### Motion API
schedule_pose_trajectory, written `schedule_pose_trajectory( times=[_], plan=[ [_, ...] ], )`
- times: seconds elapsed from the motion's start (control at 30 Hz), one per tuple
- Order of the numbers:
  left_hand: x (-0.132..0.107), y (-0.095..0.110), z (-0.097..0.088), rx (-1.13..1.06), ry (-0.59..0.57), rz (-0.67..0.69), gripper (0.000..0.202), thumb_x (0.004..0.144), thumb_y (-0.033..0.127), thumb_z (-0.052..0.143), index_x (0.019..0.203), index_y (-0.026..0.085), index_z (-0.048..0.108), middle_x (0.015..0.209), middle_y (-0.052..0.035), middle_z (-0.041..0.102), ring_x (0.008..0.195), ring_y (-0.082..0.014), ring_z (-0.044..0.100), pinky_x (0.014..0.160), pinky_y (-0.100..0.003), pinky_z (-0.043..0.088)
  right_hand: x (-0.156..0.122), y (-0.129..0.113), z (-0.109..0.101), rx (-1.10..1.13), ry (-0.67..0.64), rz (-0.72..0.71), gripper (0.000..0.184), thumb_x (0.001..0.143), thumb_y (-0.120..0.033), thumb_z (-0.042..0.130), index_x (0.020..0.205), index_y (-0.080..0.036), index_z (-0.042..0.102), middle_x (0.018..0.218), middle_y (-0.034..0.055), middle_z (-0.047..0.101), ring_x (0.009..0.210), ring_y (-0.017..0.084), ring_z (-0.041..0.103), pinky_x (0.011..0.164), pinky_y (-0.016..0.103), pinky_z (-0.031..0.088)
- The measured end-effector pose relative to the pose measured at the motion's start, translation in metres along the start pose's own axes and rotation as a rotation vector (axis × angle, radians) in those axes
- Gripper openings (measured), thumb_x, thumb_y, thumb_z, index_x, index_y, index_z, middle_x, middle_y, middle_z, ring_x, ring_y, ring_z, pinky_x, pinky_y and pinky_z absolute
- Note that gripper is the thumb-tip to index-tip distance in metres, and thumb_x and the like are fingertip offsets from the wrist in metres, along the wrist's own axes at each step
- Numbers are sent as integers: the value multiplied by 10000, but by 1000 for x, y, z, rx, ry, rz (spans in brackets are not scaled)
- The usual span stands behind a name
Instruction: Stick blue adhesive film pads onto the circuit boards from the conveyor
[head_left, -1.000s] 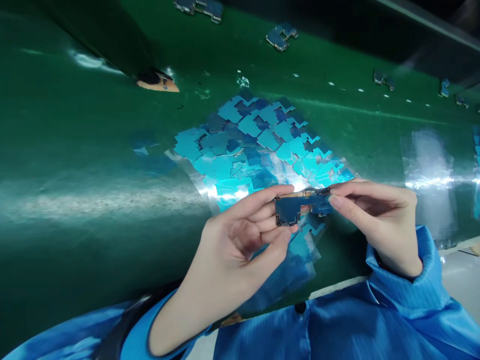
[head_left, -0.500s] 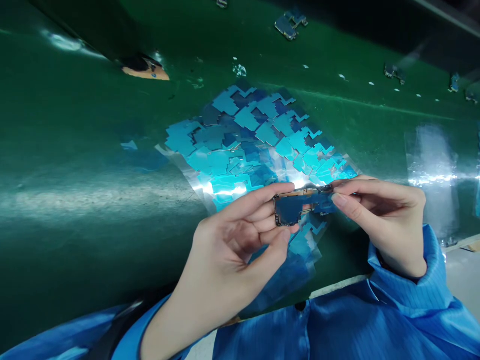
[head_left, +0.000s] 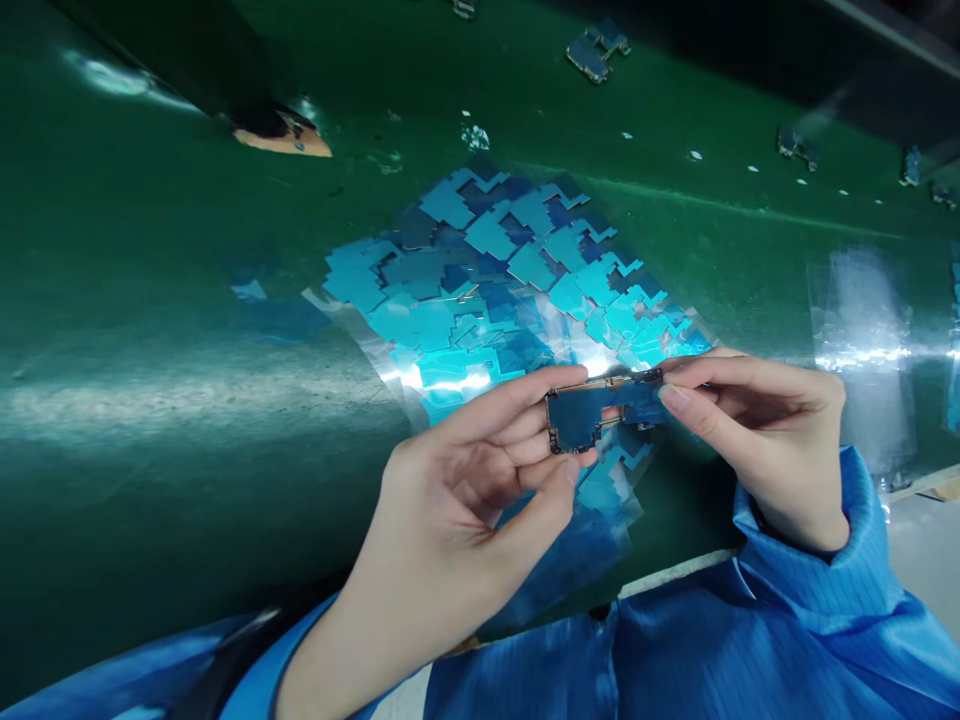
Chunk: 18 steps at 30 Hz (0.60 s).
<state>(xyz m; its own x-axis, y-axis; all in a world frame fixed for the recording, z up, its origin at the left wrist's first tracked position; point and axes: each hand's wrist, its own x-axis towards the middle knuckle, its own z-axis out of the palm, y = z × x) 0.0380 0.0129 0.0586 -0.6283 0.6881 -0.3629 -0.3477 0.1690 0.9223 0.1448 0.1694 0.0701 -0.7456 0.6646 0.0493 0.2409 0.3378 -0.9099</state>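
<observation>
Green belt surface fills most of the view, glossy under the lamps; over it we hold a small circuit board between both hands, just above the near end of a clear sheet covered with overlapping blue film pieces. Our left hand is closed on the board's left end, index finger laid along the top edge and thumb pressed up from below; our right hand is closed on the blue-covered right end, thumb and fingertips pinched together there. The board lies roughly level, its dark blue face toward us; it touches nothing but our fingers.

Against the picture from a second ago, neither grip has altered and the board sits in almost the same spot between the hands; the surroundings have shifted in view instead. The tan scrap at the upper left has drifted left and upward; the loose board far up the belt has moved right and nearer the top edge; the sheet has slid slightly left. A strip of clear film lies to the right, well apart from the hands; our blue sleeves border the bottom.
</observation>
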Motion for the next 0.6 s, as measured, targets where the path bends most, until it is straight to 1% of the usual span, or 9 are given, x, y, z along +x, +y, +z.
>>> schedule_pose_trajectory(
  times=[0.13,0.23,0.4,0.53,0.6],
  plan=[
    [0,0,0,-6,-14,-5,364,763,165,690,1104,294,695,989,5,775,873,-200,746,829,-257,599,0,-1,0,31,-6,-5,206,721,-55,740,790,-249,754,767,-48,742,679,97,692,637,179,609],
    [0,1,1,2,-5,-9,349,764,173,688,1093,286,702,990,-2,776,859,-208,748,823,-273,604,0,-1,0,28,-5,-5,205,721,-54,741,784,-249,753,766,-44,742,679,104,693,630,187,609],
    [1,-1,1,-15,-13,-14,352,765,163,685,1096,281,698,995,3,777,871,-205,747,825,-261,601,-1,0,0,2,-3,-13,191,728,-69,744,792,-249,755,792,-39,743,705,107,696,639,191,605],
    [4,-5,0,-58,-41,48,354,773,160,687,1105,281,691,977,2,781,856,-208,751,816,-266,608,-1,0,1,9,-1,-15,200,728,-56,741,792,-245,754,780,-39,742,704,107,697,644,188,608],
    [4,-5,0,-54,-37,51,348,771,161,688,1099,275,693,973,-2,782,859,-213,751,809,-271,612,-1,0,1,20,-3,-10,194,728,-58,743,797,-239,754,782,-32,745,700,110,700,643,191,613]
  ],
)
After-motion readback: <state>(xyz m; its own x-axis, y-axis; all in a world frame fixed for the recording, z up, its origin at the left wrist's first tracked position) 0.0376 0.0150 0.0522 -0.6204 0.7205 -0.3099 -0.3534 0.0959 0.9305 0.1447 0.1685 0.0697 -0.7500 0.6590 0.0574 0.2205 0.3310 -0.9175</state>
